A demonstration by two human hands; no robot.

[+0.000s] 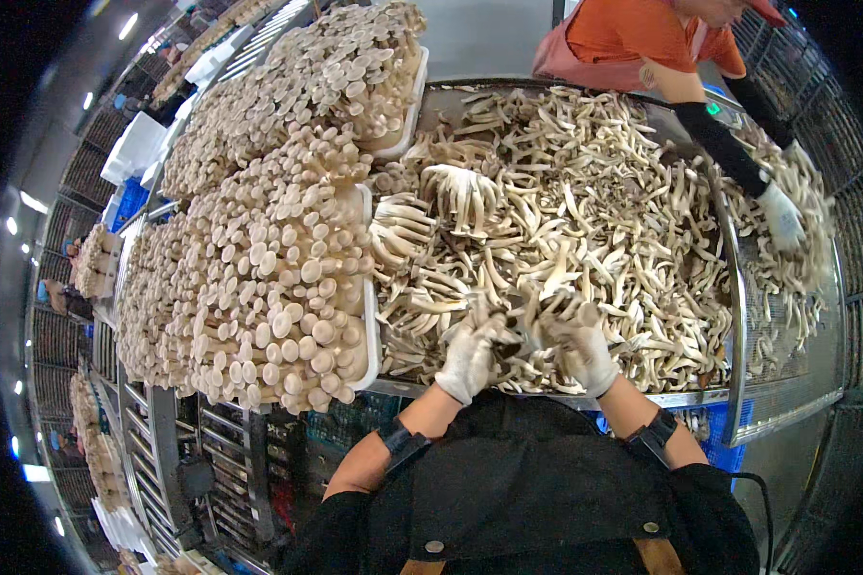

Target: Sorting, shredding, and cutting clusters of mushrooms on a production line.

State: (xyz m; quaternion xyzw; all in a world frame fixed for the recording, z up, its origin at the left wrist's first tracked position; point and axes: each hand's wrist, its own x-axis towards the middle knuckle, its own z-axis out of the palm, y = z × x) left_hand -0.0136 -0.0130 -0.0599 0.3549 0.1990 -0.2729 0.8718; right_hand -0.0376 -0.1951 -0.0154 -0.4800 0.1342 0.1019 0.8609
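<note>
Both gloved hands, left hand (pixel 470 356) and right hand (pixel 585 353), curl fingers round a mushroom clump (pixel 537 311) (pale stems).

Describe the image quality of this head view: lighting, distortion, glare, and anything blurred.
Head view: strong fisheye bending, so the metal tray rim curves and the corners go black. Overhead light is even, with soft shadows among the loose mushrooms. Ceiling lamps glare as white spots at the left rim. The gloved left hand and right hand look slightly soft, and the co-worker's glove is smeared.
</note>
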